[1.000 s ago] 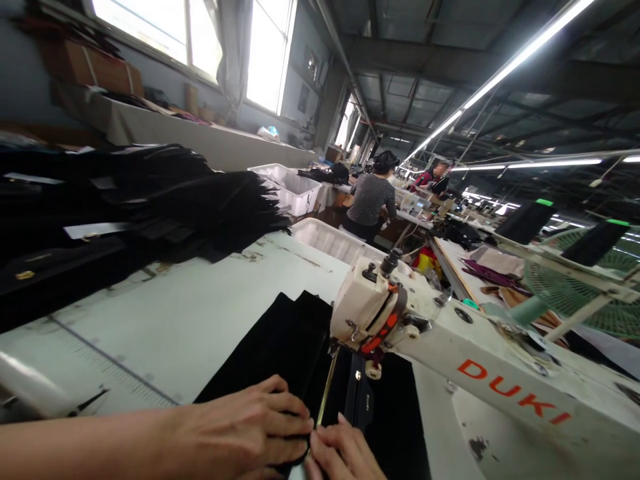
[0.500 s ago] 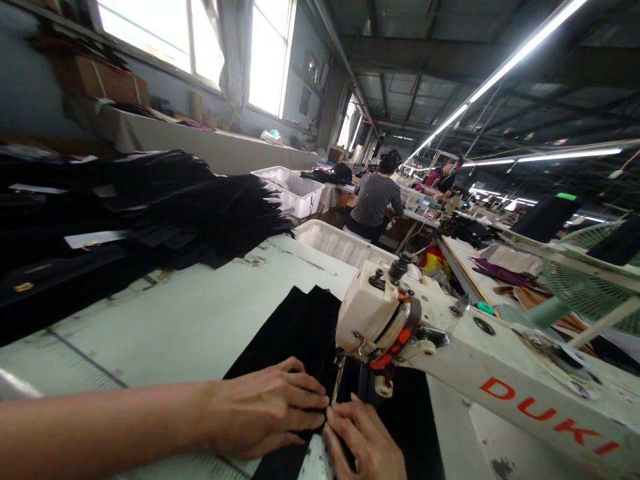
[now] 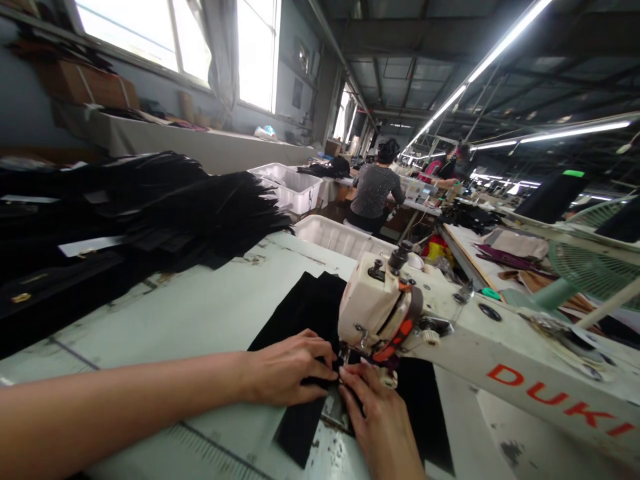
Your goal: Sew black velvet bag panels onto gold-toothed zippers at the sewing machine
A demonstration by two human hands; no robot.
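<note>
Two hands on the work, both the person's own. Left hand [image 3: 290, 370] lay palm-down on the black fabric piece [image 3: 310, 313], fingers spread flat and pressing, fingertips just beside the needle area of the sewing machine [image 3: 480, 353]. Right hand [image 3: 377, 413] came in from below, fingertips pinched narrowly on the fabric edge directly under the machine head [image 3: 373, 310], touching the left fingertips. Neither grip wrapped round anything; both held the cloth down against the bench [image 3: 200, 320].

One sewing machine, cream body, red lettering "DUKI" on the arm, orange detail on the head. One black fabric piece under the head; it ran from well beyond the head back toward the person, passing beneath both hands, with its near corner hanging close to the bench front. A second dark panel lay right of the needle, partly hidden by the right hand; whether separate or the same piece could not be told.

One large heap of black cut pieces [image 3: 165, 207] stacked at the far left of the bench, well apart from the hands, with white paper tags among them; count not resolvable. Two white plastic bins: one [image 3: 290, 187] far left behind the heap, one [image 3: 340, 240] just beyond the bench end. One green fan [image 3: 595, 270] at right. A ruler scale printed along the bench's near edge.

Two other people further down the line: one seated with back turned [image 3: 375, 193], one beyond facing this way [image 3: 447, 170]; their hands well apart from this station
</note>
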